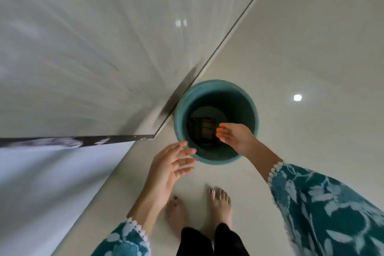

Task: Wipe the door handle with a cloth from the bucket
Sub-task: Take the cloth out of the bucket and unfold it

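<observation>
Bucket (216, 121) stands against the door (83, 48) edge, floor (311, 48) open rightward. Right hand (234, 136), fingers spread and empty, over its mouth; left hand (170, 164) open beside the rim.

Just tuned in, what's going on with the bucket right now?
A barefoot person stands over a teal bucket on the tiled floor beside the door. The right hand reaches into its mouth, open and empty; the left hand hovers open at the rim. Something dark lies at the bottom; no cloth is out yet.

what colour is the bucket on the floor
Teal green, darker inside. The bucket shows in the head view, with the right hand over its opening.
</observation>
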Demonstrator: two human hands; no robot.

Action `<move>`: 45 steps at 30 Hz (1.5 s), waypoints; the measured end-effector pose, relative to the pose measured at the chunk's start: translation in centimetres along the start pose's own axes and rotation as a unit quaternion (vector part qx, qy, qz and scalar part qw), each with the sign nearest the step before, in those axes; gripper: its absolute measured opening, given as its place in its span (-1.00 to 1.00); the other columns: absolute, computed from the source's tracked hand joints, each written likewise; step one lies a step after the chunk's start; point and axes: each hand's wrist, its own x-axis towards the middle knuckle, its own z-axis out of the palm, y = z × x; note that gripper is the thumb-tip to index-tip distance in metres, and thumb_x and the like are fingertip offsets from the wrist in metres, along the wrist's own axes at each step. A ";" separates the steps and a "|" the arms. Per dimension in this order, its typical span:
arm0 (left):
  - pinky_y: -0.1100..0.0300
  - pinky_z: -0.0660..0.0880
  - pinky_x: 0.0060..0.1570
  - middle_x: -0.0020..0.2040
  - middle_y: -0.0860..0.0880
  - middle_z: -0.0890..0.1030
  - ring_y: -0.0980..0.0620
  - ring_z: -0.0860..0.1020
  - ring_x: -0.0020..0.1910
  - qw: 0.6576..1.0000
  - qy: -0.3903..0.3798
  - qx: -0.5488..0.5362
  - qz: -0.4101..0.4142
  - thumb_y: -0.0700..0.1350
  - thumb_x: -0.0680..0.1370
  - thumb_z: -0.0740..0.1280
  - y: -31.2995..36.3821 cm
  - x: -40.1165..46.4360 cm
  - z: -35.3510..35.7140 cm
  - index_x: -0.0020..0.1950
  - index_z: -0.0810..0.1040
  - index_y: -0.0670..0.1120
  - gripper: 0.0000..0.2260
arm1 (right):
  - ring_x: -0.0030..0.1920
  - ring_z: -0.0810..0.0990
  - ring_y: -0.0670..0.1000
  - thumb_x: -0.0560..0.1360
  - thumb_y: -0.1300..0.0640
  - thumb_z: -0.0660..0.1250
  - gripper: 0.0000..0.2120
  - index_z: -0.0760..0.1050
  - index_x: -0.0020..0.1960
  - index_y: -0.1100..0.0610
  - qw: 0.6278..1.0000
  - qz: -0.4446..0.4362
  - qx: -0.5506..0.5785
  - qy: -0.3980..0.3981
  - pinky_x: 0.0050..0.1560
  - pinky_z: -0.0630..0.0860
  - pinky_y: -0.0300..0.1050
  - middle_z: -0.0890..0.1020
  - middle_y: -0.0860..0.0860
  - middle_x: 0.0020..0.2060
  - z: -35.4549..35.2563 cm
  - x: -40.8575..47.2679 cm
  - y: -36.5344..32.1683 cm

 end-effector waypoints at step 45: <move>-0.13 0.32 0.30 0.19 -0.22 0.56 -0.19 0.49 0.21 0.904 0.026 -0.331 0.270 0.20 0.53 0.13 12.6 -49.3 -5.3 0.26 0.51 -0.14 -0.49 | -0.04 0.55 0.18 0.40 0.21 0.24 -0.53 0.43 0.32 0.18 0.402 -0.718 -0.548 -0.153 -0.12 0.54 -0.05 0.58 0.18 0.05 14.9 -58.5 1.1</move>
